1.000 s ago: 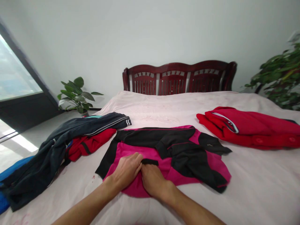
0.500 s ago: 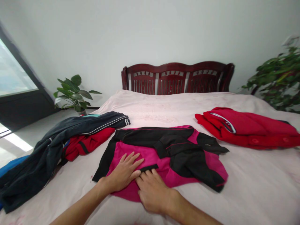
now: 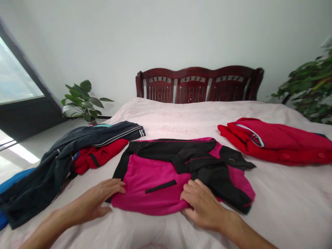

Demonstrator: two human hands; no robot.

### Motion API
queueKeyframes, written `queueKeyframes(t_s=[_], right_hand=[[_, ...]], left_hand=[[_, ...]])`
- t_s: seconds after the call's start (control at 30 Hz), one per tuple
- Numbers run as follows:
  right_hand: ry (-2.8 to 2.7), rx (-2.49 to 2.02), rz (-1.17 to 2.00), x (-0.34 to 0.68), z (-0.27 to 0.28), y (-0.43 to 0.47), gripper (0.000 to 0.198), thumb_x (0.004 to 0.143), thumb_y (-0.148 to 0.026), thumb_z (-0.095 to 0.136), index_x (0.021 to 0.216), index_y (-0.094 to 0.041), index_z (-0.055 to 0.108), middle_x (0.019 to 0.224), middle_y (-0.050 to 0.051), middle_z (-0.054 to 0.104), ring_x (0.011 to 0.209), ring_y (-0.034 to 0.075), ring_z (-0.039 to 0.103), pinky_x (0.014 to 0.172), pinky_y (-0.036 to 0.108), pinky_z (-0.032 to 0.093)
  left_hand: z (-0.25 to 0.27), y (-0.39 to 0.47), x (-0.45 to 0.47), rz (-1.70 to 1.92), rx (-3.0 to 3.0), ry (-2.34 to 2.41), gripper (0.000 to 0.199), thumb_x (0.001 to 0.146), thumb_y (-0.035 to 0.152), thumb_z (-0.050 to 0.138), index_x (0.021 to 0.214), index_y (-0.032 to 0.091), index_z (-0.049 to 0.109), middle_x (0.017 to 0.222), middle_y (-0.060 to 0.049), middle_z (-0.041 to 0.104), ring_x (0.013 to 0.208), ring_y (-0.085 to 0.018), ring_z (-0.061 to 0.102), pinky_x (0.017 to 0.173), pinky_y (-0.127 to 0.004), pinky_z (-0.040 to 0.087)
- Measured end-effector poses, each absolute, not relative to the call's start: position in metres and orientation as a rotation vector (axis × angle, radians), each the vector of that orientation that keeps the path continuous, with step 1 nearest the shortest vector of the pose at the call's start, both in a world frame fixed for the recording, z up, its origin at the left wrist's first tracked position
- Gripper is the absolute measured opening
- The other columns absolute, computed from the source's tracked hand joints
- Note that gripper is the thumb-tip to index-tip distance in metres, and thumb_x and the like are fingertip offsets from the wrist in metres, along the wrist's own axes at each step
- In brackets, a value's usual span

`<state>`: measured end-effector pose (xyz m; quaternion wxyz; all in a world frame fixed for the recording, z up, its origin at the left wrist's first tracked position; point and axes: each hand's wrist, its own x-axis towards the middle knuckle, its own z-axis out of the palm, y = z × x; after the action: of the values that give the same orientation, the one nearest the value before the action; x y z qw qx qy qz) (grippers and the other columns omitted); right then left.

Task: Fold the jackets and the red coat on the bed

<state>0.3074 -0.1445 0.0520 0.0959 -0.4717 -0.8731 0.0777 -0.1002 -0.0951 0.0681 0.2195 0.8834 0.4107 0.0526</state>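
A pink and black jacket (image 3: 155, 166) lies on the bed in front of me, one black sleeve (image 3: 192, 160) folded across it. A short black strip (image 3: 160, 186) shows on its pink lower part. My left hand (image 3: 103, 195) rests its fingertips on the jacket's near left corner, thumb apart from the fingers and off the cloth. At the near edge, right of the strip, my right hand (image 3: 201, 204) has its fingers curled over the cloth and its thumb at the edge, pinching it.
Dark trousers (image 3: 57, 162) with white stripes lie at the left, over a red garment (image 3: 90, 160). Folded red clothes (image 3: 280, 141) sit at the right. Beyond the pale bedsheet (image 3: 176, 117) stands a wooden headboard (image 3: 194, 83), with a potted plant (image 3: 84, 98) and another plant (image 3: 313, 86) either side.
My hands have moved apart from the black strip: the left to the jacket's left corner, the right rightward along its near edge. The jacket's near edge sits slightly farther back.
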Motion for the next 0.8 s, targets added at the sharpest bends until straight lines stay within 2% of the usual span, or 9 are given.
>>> queueKeyframes(t_s=[0.07, 0.13, 0.2, 0.3, 0.4, 0.47, 0.63, 0.7, 0.8], right_hand=[[-2.591, -1.352, 0.278, 0.308, 0.06, -0.133, 0.014, 0.08, -0.031, 0.062, 0.07, -0.02, 0.06, 0.08, 0.001, 0.062, 0.085, 0.017, 0.053, 0.087, 0.033, 0.037], [-2.544, -1.323, 0.411, 0.311, 0.064, -0.12, 0.016, 0.08, -0.03, 0.062, 0.068, -0.02, 0.06, 0.073, -0.001, 0.061, 0.078, 0.014, 0.053, 0.088, 0.031, 0.036], [-2.401, -1.381, 0.624, 0.316, 0.061, -0.108, 0.016, 0.081, -0.031, 0.061, 0.069, -0.02, 0.061, 0.068, -0.003, 0.059, 0.07, 0.013, 0.053, 0.08, 0.028, 0.039], [-2.091, -1.494, 0.869, 0.324, 0.048, -0.093, 0.023, 0.084, -0.038, 0.057, 0.073, -0.018, 0.062, 0.069, -0.003, 0.061, 0.066, 0.013, 0.053, 0.062, 0.024, 0.036], [-1.942, -1.514, 0.905, 0.328, 0.034, -0.084, 0.03, 0.086, -0.043, 0.055, 0.074, -0.017, 0.062, 0.07, -0.002, 0.061, 0.068, 0.014, 0.053, 0.06, 0.024, 0.035], [-1.923, -1.525, 0.895, 0.327, 0.029, -0.081, 0.033, 0.087, -0.045, 0.054, 0.073, -0.017, 0.061, 0.068, -0.002, 0.06, 0.067, 0.014, 0.052, 0.059, 0.024, 0.035], [-1.971, -1.543, 0.82, 0.327, 0.031, -0.075, 0.037, 0.089, -0.048, 0.052, 0.07, -0.017, 0.06, 0.067, -0.003, 0.059, 0.066, 0.014, 0.052, 0.058, 0.024, 0.033], [-1.986, -1.562, 0.778, 0.328, 0.034, -0.072, 0.039, 0.091, -0.049, 0.049, 0.069, -0.018, 0.059, 0.066, -0.002, 0.06, 0.066, 0.014, 0.054, 0.058, 0.024, 0.033], [-2.051, -1.662, 0.601, 0.329, 0.036, -0.068, 0.041, 0.094, -0.049, 0.046, 0.069, -0.019, 0.059, 0.069, -0.001, 0.064, 0.067, 0.015, 0.058, 0.059, 0.025, 0.033]], left_hand=[[0.068, -0.092, -0.103, 0.258, 2.377, 1.193, 0.04, 0.079, 0.022, 0.062, 0.116, 0.034, 0.067, 0.134, -0.002, 0.063, 0.13, -0.025, 0.053, 0.111, -0.04, 0.04], [0.063, -0.087, -0.102, 0.348, 2.296, 1.219, 0.027, 0.084, 0.027, 0.06, 0.109, 0.029, 0.069, 0.129, -0.003, 0.066, 0.13, -0.025, 0.053, 0.112, -0.041, 0.038], [0.057, -0.08, -0.101, 0.422, 2.197, 1.24, 0.026, 0.088, 0.035, 0.057, 0.11, 0.027, 0.068, 0.128, -0.006, 0.066, 0.131, -0.026, 0.051, 0.112, -0.042, 0.038], [0.05, -0.072, -0.104, 0.483, 2.063, 1.229, 0.045, 0.088, 0.042, 0.058, 0.129, 0.026, 0.058, 0.137, -0.008, 0.06, 0.133, -0.028, 0.049, 0.112, -0.044, 0.037], [0.046, -0.068, -0.108, 0.477, 2.063, 1.166, 0.08, 0.073, 0.042, 0.074, 0.144, 0.027, 0.041, 0.147, -0.01, 0.05, 0.135, -0.03, 0.046, 0.113, -0.045, 0.036], [0.043, -0.068, -0.108, 0.468, 2.139, 1.207, 0.087, 0.068, 0.038, 0.078, 0.146, 0.029, 0.039, 0.148, -0.008, 0.049, 0.134, -0.031, 0.047, 0.113, -0.045, 0.037], [0.029, -0.068, -0.097, 0.631, 2.265, 1.459, 0.048, 0.079, 0.042, 0.068, 0.124, 0.027, 0.062, 0.13, -0.006, 0.065, 0.129, -0.032, 0.052, 0.113, -0.048, 0.035], [0.025, -0.062, -0.094, 0.749, 2.22, 1.471, 0.042, 0.081, 0.046, 0.065, 0.118, 0.026, 0.065, 0.125, -0.005, 0.068, 0.127, -0.03, 0.054, 0.111, -0.044, 0.039], [0.025, -0.045, -0.087, 0.905, 2.066, 1.537, 0.043, 0.084, 0.05, 0.059, 0.118, 0.023, 0.064, 0.113, -0.005, 0.071, 0.11, -0.026, 0.064, 0.097, -0.036, 0.049]])
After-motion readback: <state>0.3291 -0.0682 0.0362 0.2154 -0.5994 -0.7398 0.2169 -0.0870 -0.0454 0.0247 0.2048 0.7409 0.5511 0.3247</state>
